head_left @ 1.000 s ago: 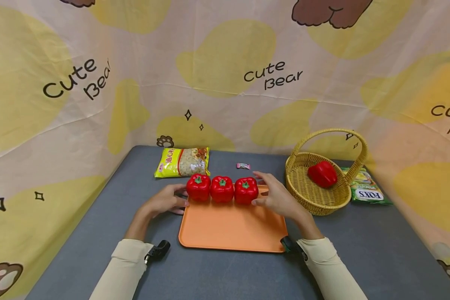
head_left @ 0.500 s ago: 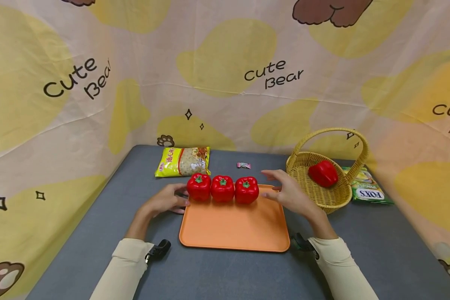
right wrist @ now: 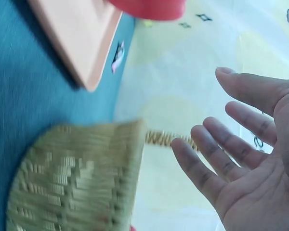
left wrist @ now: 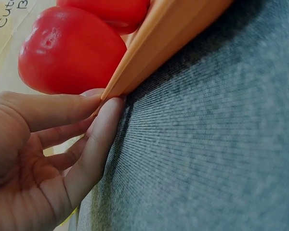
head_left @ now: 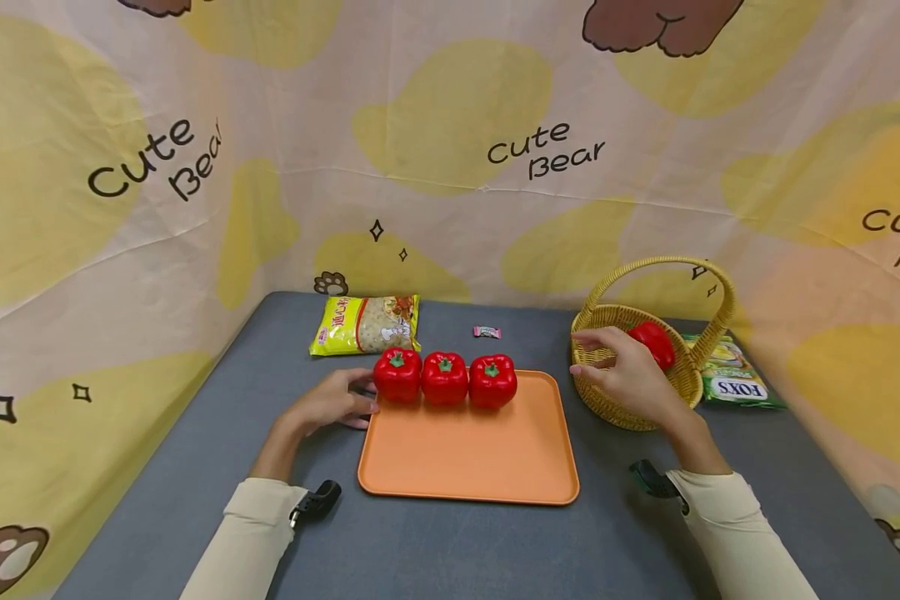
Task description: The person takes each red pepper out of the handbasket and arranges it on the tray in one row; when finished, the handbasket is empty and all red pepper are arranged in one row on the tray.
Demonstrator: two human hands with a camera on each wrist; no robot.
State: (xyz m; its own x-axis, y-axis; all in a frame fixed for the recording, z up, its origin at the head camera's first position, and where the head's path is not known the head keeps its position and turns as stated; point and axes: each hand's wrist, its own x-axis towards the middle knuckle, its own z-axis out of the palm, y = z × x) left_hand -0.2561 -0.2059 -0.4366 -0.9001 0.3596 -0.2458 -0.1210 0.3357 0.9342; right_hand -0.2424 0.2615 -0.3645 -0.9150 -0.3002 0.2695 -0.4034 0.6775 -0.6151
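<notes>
My left hand (head_left: 332, 402) pinches the left edge of an orange tray (head_left: 468, 458). In the left wrist view, thumb and finger (left wrist: 108, 115) meet at the tray's rim beside a red bell pepper (left wrist: 70, 53). Three red bell peppers with green stems stand in a row along the tray's far side: a left one (head_left: 397, 377), a middle one (head_left: 444, 380) and a right one (head_left: 492, 383). Over the left part of a yellow wicker basket (head_left: 617, 417) hovers my right hand (head_left: 630, 375), fingers spread and holding nothing. Another red bell pepper (head_left: 656, 344) lies in that basket, partly hidden by the hand.
A yellow bag of pasta (head_left: 367, 325) lies behind the tray at the left. Near the back middle is a small pink wrapped candy (head_left: 487, 332). A green FOX'S packet (head_left: 738, 383) lies right of the basket, whose arched handle (head_left: 663, 261) rises above it.
My right hand has left the rightmost pepper on the tray and moved right, over the basket. My left hand stays at the tray's edge, and the peppers have not moved.
</notes>
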